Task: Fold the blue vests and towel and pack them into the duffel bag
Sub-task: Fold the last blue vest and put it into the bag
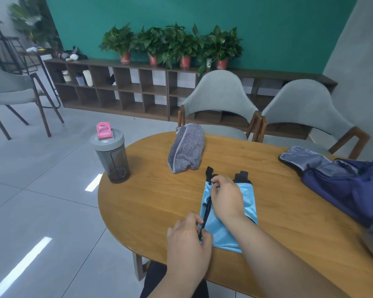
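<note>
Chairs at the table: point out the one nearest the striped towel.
The left chair of the pair behind the table; the towel lies just before its seat. The right chair stands nearer the bag.

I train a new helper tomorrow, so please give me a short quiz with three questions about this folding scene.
1. True or false: the striped towel already lies inside the duffel bag.
2. Which thing stands nearest the left edge of the table? A) shaker bottle B) striped towel C) duffel bag
3. Fill in: the left hand and the right hand both hold the light blue ____.

Key: 1 false, it lies on the table; 2 A; 3 vest.
</note>
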A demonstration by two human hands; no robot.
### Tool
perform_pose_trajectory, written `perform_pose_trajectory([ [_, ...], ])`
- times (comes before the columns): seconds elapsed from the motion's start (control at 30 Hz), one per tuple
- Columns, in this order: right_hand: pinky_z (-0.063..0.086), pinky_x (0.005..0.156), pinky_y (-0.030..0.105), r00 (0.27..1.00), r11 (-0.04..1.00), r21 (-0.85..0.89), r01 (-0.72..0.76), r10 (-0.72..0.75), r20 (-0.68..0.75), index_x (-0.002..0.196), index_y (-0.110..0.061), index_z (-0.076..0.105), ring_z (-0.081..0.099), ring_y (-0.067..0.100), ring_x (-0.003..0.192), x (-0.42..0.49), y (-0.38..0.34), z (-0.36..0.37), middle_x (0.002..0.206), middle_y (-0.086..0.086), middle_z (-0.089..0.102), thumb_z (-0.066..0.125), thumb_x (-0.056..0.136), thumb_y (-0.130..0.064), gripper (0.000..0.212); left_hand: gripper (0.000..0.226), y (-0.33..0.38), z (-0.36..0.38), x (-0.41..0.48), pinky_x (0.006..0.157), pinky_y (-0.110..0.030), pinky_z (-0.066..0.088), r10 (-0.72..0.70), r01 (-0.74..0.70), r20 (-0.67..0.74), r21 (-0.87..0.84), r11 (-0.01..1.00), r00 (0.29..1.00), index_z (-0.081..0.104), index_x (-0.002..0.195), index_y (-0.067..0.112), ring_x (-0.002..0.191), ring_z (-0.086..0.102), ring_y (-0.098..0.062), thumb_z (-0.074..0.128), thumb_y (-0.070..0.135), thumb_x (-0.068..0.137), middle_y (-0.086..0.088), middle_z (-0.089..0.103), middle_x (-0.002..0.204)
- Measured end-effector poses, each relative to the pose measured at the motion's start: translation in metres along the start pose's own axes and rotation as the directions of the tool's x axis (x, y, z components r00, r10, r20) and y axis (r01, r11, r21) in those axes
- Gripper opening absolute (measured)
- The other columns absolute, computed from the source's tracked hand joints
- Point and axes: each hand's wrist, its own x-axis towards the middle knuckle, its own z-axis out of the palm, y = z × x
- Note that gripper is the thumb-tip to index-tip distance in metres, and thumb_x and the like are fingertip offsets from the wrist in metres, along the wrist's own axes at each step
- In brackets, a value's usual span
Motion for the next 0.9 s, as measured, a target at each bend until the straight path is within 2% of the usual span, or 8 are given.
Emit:
perform_pose_trajectory([
  [0.13,0.051,0.096,0.040,0.995,1.000,-0.026,0.004,-0.002,0.105,0.140,-0.015,0.056,0.059,0.027,0.119,-0.010,-0.001,-0.002,0.128,0.006,0.066,0.046,0.099,-0.006,0.043,0.023,0.000,-0.006,0.008,0.084,-0.035,0.044,0.001,-0.001,-0.027,0.022,1.000,1.000,0.052,0.111,0.037,0.088,0.052,-0.004,0.056,0.032,0.090,0.021,0.052,0.086],
  [0.27,0.049,0.106,0.036,0.954,0.994,0.096,0.045,-0.072,0.292,0.147,-0.025,0.046,0.060,0.012,0.126,-0.022,-0.001,-0.029,0.140,-0.006,0.061,0.042,0.097,0.000,0.056,0.027,-0.001,-0.009,0.035,0.096,-0.035,0.047,0.088,-0.093,-0.095,-0.056,0.994,0.992,0.058,0.120,0.028,0.109,0.054,-0.008,0.059,0.020,0.094,0.016,0.051,0.111],
  [0.4,0.046,0.084,0.025,0.978,0.980,0.057,0.190,-0.194,0.082,0.132,-0.028,0.064,0.065,0.007,0.093,-0.029,0.023,-0.063,0.125,-0.010,0.069,0.056,0.094,-0.002,0.047,0.037,0.005,-0.004,0.072,0.108,-0.033,0.044,0.227,-0.229,-0.031,-0.067,0.971,0.973,0.060,0.133,0.022,0.122,0.051,-0.013,0.056,0.013,0.097,0.008,0.055,0.127],
  [0.47,0.048,0.097,0.029,0.970,0.970,-0.054,0.239,-0.235,0.063,0.133,-0.029,0.064,0.061,0.011,0.115,-0.026,0.043,-0.070,0.137,-0.011,0.064,0.063,0.095,-0.011,0.042,0.042,0.010,0.002,0.090,0.113,-0.035,0.040,0.260,-0.259,0.086,-0.023,0.966,0.962,0.057,0.142,0.023,0.131,0.047,-0.018,0.056,0.019,0.100,0.004,0.052,0.140],
  [0.57,0.026,0.127,0.039,0.912,0.916,-0.222,0.335,-0.256,0.320,0.153,-0.030,0.048,0.018,0.014,0.158,-0.026,0.068,-0.068,0.167,-0.010,0.032,0.056,0.102,-0.046,0.054,0.054,0.014,0.013,0.112,0.121,-0.040,0.032,0.219,-0.266,0.313,0.112,0.958,0.924,0.045,0.156,0.030,0.145,0.033,-0.025,0.056,0.035,0.104,-0.002,0.035,0.162],
  [0.67,0.005,0.131,0.039,0.851,0.867,-0.312,0.388,-0.207,0.483,0.163,-0.039,0.025,-0.019,0.007,0.158,-0.032,0.078,-0.069,0.173,-0.016,-0.005,0.017,0.101,-0.069,0.069,0.075,0.014,0.017,0.131,0.122,-0.044,0.027,0.131,-0.276,0.461,0.264,0.924,0.878,0.031,0.163,0.035,0.150,0.022,-0.027,0.061,0.052,0.096,0.003,0.017,0.172],
  [0.8,-0.008,0.128,0.037,0.823,0.835,-0.360,0.417,-0.179,0.539,0.165,-0.043,0.010,-0.032,0.005,0.152,-0.033,0.072,-0.078,0.171,-0.017,-0.017,0.018,0.108,-0.063,0.061,0.110,0.020,0.010,0.159,0.124,-0.044,0.024,0.004,-0.197,0.602,0.255,0.947,0.799,0.014,0.168,0.030,0.155,0.012,-0.029,0.077,0.053,0.081,0.011,0.009,0.173],
  [0.9,-0.013,0.127,0.036,0.804,0.809,-0.390,0.440,-0.162,0.572,0.165,-0.041,0.005,-0.033,0.006,0.152,-0.032,0.068,-0.080,0.171,-0.016,-0.020,0.015,0.108,-0.061,0.061,0.117,0.020,0.007,0.170,0.128,-0.043,0.021,-0.035,-0.171,0.669,0.240,0.956,0.743,0.010,0.169,0.024,0.159,0.006,-0.026,0.082,0.052,0.080,0.011,0.008,0.174],
])
